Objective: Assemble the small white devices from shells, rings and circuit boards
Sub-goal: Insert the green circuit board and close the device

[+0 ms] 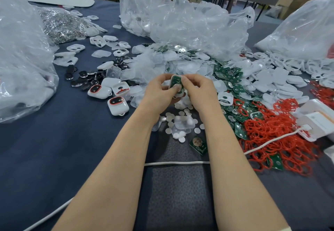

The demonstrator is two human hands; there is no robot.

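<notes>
We hold the piece between both hands, just above the table. Our left hand curls round the white shell from the side, its thumb lying across the lower end of the green circuit board. Our right hand pinches the other side, with a fingertip on the board's upper edge. Both grips are closed on the same assembly, and the board appears to sit in the shell's open face. We cannot tell whether it is fully seated.

To do this well, we judge that the board should be squared to the shell's outline first. Then we press evenly with both thumbs rather than at one corner, so it drops in flat and does not flex. Pressing near the edges should spare the metal contact.

Supplies lie close around. The heap of circuit boards is just right of our hands, and the red rings are spread beyond it. Small white discs lie under our wrists, beside a loose board. Finished devices with red rings sit to the left on the dark blue cloth.
</notes>
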